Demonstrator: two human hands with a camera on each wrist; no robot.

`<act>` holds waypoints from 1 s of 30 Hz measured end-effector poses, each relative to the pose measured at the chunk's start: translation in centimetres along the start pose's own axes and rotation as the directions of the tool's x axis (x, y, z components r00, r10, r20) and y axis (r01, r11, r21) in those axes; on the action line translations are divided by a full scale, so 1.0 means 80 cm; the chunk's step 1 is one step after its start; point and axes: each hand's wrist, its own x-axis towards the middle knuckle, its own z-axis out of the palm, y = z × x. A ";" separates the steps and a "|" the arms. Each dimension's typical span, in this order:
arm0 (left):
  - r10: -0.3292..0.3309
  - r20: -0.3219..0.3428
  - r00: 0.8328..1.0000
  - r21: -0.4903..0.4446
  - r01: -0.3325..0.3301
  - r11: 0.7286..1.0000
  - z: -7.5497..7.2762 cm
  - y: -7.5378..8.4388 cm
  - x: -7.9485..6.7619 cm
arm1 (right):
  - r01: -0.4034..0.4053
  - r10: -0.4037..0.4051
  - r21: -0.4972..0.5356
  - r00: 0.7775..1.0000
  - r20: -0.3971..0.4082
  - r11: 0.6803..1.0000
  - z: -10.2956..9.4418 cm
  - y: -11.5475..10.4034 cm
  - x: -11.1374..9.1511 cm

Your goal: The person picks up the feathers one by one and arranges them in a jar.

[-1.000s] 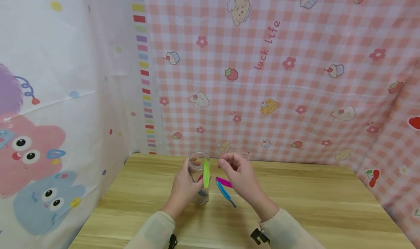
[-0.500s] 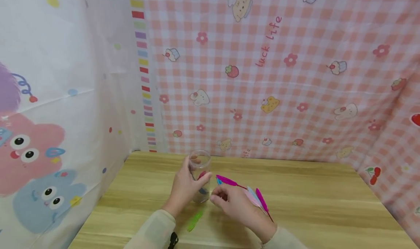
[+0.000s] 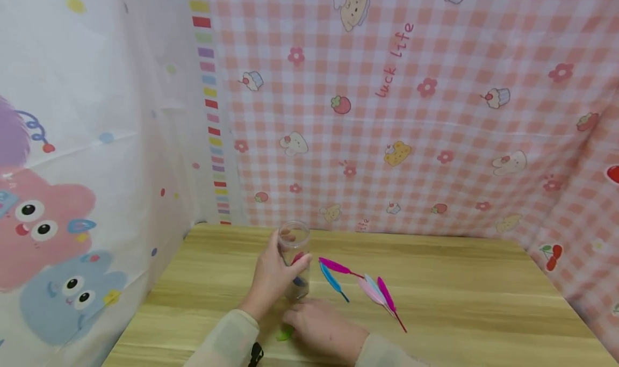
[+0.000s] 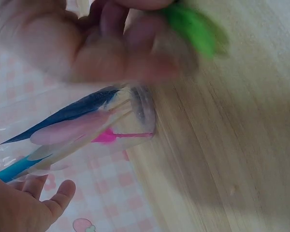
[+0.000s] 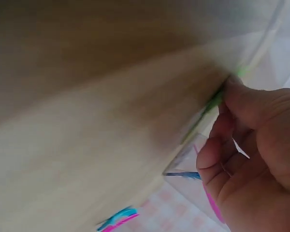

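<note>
My left hand (image 3: pixel 272 274) grips a clear jar (image 3: pixel 301 290) standing upright on the table, its thumb across the front. Through the jar's wall, the left wrist view shows a dark blue feather (image 4: pixel 70 110), a pale pink feather (image 4: pixel 70 127) and a bit of bright pink. Low in front of the jar, my right hand (image 3: pixel 321 326) reaches down to a green feather (image 3: pixel 285 333) lying on the table. Its thumb and fingers pinch the green feather (image 5: pixel 213 103) in the right wrist view; much of the feather is hidden under the hand.
Right of the jar lie a blue feather (image 3: pixel 331 278) and a magenta feather (image 3: pixel 335 265). Farther right rest a pale pink feather (image 3: pixel 371 292) and another magenta feather (image 3: pixel 386 293). Behind the wooden table (image 3: pixel 459 292) hangs a checked cloth (image 3: pixel 367 189).
The green feather, earlier upright beside the jar's rim, dropped to the table in front of it. My right hand came down and leftward onto it. The left hand kept its grip on the jar.
</note>
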 end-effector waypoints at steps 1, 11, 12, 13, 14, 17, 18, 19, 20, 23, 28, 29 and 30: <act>0.000 -0.004 1.000 -0.002 0.000 1.000 0.000 0.001 0.000 | -0.007 0.007 0.005 1.000 0.007 1.000 0.000 0.000 -0.001; -0.007 -0.008 1.000 -0.005 0.007 1.000 0.000 -0.001 0.001 | -0.172 0.146 0.249 0.982 0.119 0.953 -0.016 0.010 -0.034; -0.002 -0.009 1.000 -0.003 0.002 1.000 0.001 -0.002 0.000 | -0.166 0.144 0.303 0.985 0.095 0.938 -0.023 0.015 -0.038; -0.004 -0.009 1.000 -0.005 0.004 1.000 0.001 -0.003 0.000 | -0.173 0.153 0.378 0.985 0.082 0.910 -0.031 0.021 -0.041; -0.005 -0.009 1.000 -0.005 0.005 1.000 0.001 -0.003 0.000 | -0.186 0.170 0.449 0.982 0.076 0.874 -0.041 0.026 -0.044; -0.006 -0.005 1.000 -0.012 0.006 1.000 0.001 -0.004 0.000 | -0.216 0.254 0.677 0.966 0.045 0.703 -0.080 0.042 -0.047; -0.008 -0.005 1.000 -0.012 0.008 1.000 0.000 -0.003 0.000 | -0.214 0.284 0.743 0.958 0.033 0.634 -0.094 0.047 -0.046; -0.014 -0.005 1.000 -0.014 0.014 1.000 0.000 -0.003 0.000 | -0.217 0.336 0.796 0.942 0.018 0.565 -0.109 0.050 -0.044; -0.016 -0.007 1.000 -0.012 0.016 1.000 0.000 -0.002 0.000 | -0.211 0.391 0.835 0.920 -0.005 0.507 -0.123 0.051 -0.041; -0.012 -0.011 1.000 -0.009 0.012 1.000 0.000 -0.001 0.001 | -0.121 0.548 0.918 0.829 -0.115 0.377 -0.159 0.053 -0.023; 0.000 -0.011 1.000 -0.019 0.000 1.000 0.001 -0.001 0.002 | -0.036 0.667 0.930 0.708 -0.234 0.365 -0.183 0.049 0.015; 0.001 -0.008 1.000 -0.022 -0.001 1.000 0.002 -0.001 0.002 | -0.044 0.669 0.925 0.704 -0.240 0.378 -0.181 0.049 0.021; 0.002 -0.004 1.000 -0.025 -0.002 1.000 0.002 -0.001 0.002 | -0.059 0.667 0.918 0.705 -0.240 0.393 -0.178 0.049 0.027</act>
